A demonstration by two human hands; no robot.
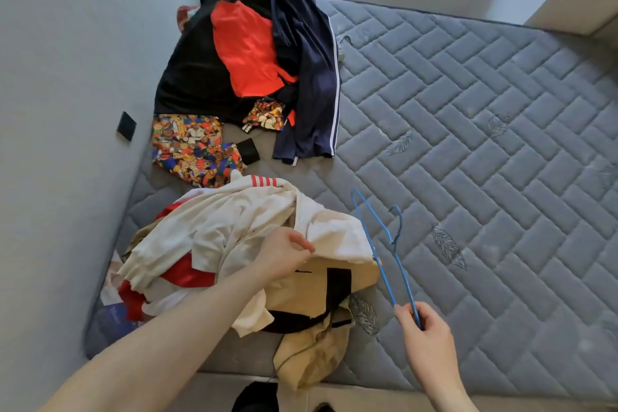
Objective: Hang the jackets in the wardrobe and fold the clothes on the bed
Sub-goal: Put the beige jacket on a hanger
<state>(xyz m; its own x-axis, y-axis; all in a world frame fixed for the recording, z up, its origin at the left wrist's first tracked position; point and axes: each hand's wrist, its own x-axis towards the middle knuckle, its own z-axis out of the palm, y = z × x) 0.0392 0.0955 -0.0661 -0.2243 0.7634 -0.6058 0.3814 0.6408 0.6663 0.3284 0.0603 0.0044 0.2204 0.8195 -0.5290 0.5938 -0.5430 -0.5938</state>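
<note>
On the near left corner of the grey quilted mattress (468, 144) lies a heap of clothes: a white garment with red stripes (227, 227) on top and a cream jacket with black trim (311, 304) under it. My left hand (284, 252) pinches the white garment's cloth near its right edge. My right hand (424, 331) holds a thin blue wire hanger (384, 244) by one end, above the mattress just right of the heap. A second pile at the far left holds a black garment (187, 77), a red one (247, 50), navy track trousers (311, 77) and a bear-print piece (190, 147).
A pale wall (67, 110) runs along the mattress's left side, with a small black square (126, 126) on it. A beige panel edge (575, 3) shows at the top right. The mattress's right half is bare. A dark object (255, 398) sits below the near edge.
</note>
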